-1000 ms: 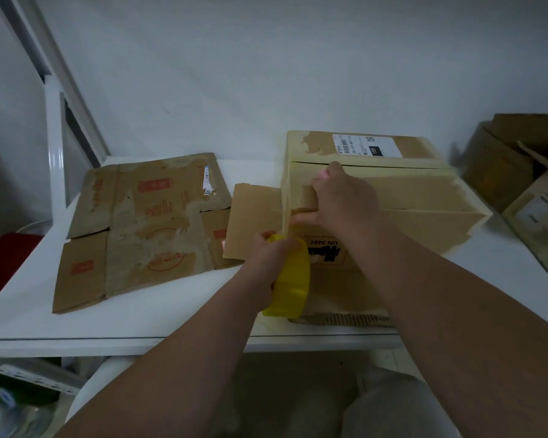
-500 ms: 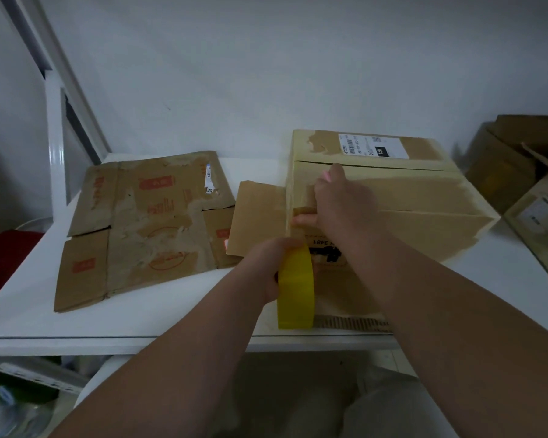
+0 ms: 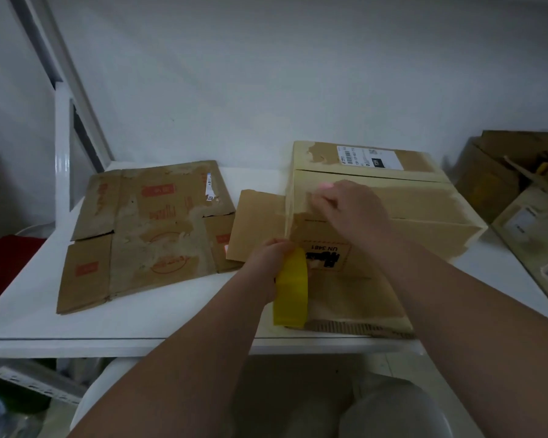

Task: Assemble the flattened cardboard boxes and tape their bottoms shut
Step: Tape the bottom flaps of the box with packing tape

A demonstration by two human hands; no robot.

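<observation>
An assembled cardboard box stands on the white table, its flaps folded shut on top and a side flap sticking out to the left. My left hand grips a yellow tape roll against the box's near face. A strip of clear tape runs from the roll up over the box's left corner. My right hand rests on the top near that corner, fingers curled and pressing on the tape. A flattened cardboard box with red print lies on the table's left half.
More cardboard boxes are piled at the right beyond the table. A white wall runs close behind. A white frame rises at the left. My lap sits below the table's front edge.
The tape roll turned upright and dropped slightly down the box's near face. My right hand shifted a little right along the top, its fingers curling.
</observation>
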